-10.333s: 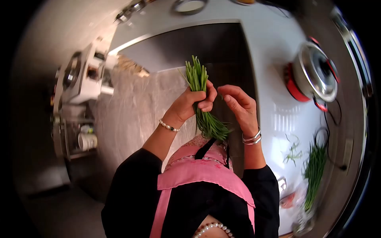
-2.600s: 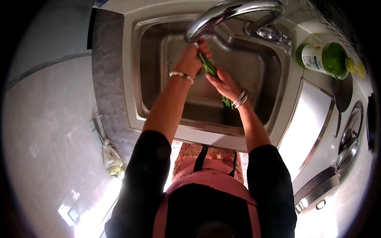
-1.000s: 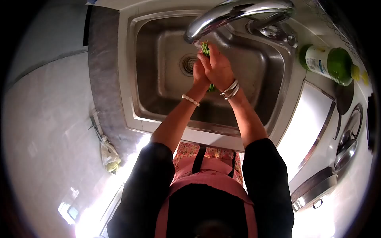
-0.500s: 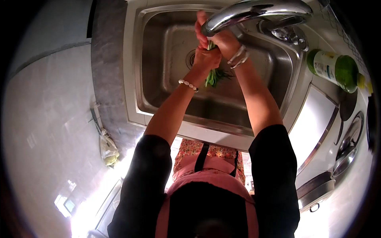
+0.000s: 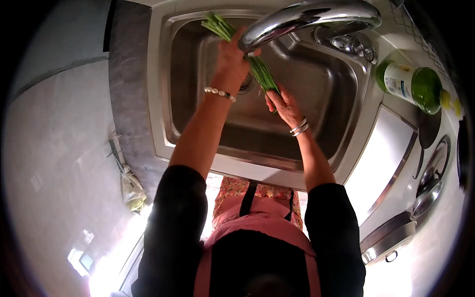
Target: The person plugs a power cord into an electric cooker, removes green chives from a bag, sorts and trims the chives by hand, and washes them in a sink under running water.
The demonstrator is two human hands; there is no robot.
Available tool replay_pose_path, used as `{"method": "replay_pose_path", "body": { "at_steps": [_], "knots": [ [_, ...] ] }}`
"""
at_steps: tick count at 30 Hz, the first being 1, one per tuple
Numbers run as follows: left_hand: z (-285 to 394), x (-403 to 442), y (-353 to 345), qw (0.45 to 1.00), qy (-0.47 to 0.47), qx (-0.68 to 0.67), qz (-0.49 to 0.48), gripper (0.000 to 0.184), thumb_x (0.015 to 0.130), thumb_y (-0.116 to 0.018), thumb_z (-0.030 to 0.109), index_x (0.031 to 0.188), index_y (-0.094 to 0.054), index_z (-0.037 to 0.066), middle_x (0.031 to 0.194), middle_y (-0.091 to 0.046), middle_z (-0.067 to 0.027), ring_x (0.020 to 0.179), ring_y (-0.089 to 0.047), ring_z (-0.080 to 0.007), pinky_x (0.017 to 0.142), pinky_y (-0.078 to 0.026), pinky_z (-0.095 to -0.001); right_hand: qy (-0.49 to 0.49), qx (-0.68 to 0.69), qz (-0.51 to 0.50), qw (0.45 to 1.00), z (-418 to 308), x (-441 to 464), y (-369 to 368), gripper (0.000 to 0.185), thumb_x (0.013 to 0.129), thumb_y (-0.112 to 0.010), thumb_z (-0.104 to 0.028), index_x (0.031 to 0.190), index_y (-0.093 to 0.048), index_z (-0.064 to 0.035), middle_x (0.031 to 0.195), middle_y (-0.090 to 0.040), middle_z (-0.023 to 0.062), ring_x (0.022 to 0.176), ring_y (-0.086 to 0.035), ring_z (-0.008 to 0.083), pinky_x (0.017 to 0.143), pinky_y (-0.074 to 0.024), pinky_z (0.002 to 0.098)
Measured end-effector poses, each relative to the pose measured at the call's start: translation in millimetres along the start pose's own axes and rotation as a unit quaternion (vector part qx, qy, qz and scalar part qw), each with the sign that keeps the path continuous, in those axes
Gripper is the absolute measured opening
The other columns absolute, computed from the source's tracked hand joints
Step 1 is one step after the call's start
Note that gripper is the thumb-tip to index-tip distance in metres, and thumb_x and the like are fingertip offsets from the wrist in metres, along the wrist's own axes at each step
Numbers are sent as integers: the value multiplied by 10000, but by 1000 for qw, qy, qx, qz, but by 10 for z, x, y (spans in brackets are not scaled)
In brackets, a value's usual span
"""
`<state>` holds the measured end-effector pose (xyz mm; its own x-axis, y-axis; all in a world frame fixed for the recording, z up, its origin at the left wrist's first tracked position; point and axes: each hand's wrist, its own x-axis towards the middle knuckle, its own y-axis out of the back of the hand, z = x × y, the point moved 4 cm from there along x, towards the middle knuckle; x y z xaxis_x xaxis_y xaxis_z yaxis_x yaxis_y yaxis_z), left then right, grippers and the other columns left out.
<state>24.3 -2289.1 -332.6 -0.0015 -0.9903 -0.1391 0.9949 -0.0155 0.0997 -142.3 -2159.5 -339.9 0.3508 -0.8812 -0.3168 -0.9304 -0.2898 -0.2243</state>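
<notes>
A bunch of long green stalks (image 5: 262, 74), possibly chives or garlic scapes, lies slantwise over the steel sink (image 5: 307, 133). My left hand (image 5: 231, 60) is wrapped round its upper part, and the pale cut ends poke out beyond it at the upper left. Lower down, my right hand (image 5: 285, 105) grips the other end, with the fingers closed on it. The curved chrome faucet (image 5: 297, 20) arches over the sink, its spout close by my left hand and hiding part of the fingers. Below the bunch, the drain (image 5: 246, 84) is partly covered by my left hand.
On the right counter lies a green bottle (image 5: 413, 86) with a yellow cap. Further down that side are a pan (image 5: 391, 242), a lid (image 5: 435, 163) and a dark ladle or spatula (image 5: 429, 131). A plastic bag (image 5: 132, 190) hangs at the left.
My hands have moved apart along the bunch: the left up and leftward, the right down toward me. More of the stalks' length now shows, stretched diagonally between them.
</notes>
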Motion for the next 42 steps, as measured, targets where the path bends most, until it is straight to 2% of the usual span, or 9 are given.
{"method": "replay_pose_path", "body": {
  "at_steps": [2,4,10,13,20,26,29,36,42],
  "knots": [
    [239,-61,37,995,49,65,61,363,712,-660,15,1040,-509,56,759,-564,-131,780,-589,-252,667,-480,-352,-20,-54,-20,998,340,-189,183,162,877,-548,-168,943,-528,-21,639,-540,33,556,-506,115,534,-417,269],
    [272,-99,110,862,213,-458,46,268,772,-629,42,1013,-514,58,748,-561,-114,741,-584,-225,656,-493,-350,-35,-155,-61,985,775,-405,426,195,863,-572,-181,963,-544,-16,702,-574,60,619,-540,159,595,-450,289],
    [65,-655,-411,860,351,-369,24,128,842,-582,77,948,-513,63,849,-574,-67,759,-553,-182,678,-482,-334,96,-569,38,815,-442,-341,674,436,790,-652,-270,1145,-528,-49,1046,-585,131,929,-577,302,795,-474,342],
    [74,-743,-638,814,313,-489,4,239,823,-499,-10,1058,-496,31,940,-594,-97,821,-580,-192,678,-510,-335,178,-351,94,915,-454,25,344,487,764,-680,-277,1159,-517,-42,1042,-585,155,952,-571,329,772,-470,345],
    [224,-599,-387,910,179,-354,-123,500,806,-475,14,1289,-349,47,1272,-467,-138,1112,-501,-244,788,-490,-366,-73,121,-24,990,-272,367,127,318,866,-586,-251,1006,-559,33,817,-654,113,710,-627,143,629,-488,270],
    [360,-650,-325,882,184,-404,-157,485,846,-511,125,1291,-335,47,1280,-459,-162,1138,-492,-277,880,-442,-388,-101,177,-112,973,-450,383,27,325,911,-502,-289,976,-563,23,833,-623,67,741,-620,149,677,-505,280],
    [357,-639,-314,906,248,-315,-137,443,845,-492,121,1266,-372,53,1200,-529,-174,1096,-524,-262,760,-511,-360,0,-220,-66,973,-530,433,-41,296,917,-491,-267,978,-567,12,822,-619,68,708,-602,137,646,-493,283],
    [326,-510,-469,896,254,-288,-223,333,845,-527,118,1153,-426,42,1067,-575,-169,1049,-532,-300,664,-548,-391,-62,268,-81,958,-400,276,-33,424,894,-499,-416,1023,-526,-13,752,-587,55,652,-573,159,628,-479,280],
    [574,-514,-585,894,236,-343,-165,188,807,-538,39,988,-490,53,838,-550,-80,914,-587,-263,499,-567,-369,-31,135,-137,981,-502,359,91,424,898,-476,-449,968,-536,-35,650,-526,20,516,-480,101,520,-410,237]
  ]
}}
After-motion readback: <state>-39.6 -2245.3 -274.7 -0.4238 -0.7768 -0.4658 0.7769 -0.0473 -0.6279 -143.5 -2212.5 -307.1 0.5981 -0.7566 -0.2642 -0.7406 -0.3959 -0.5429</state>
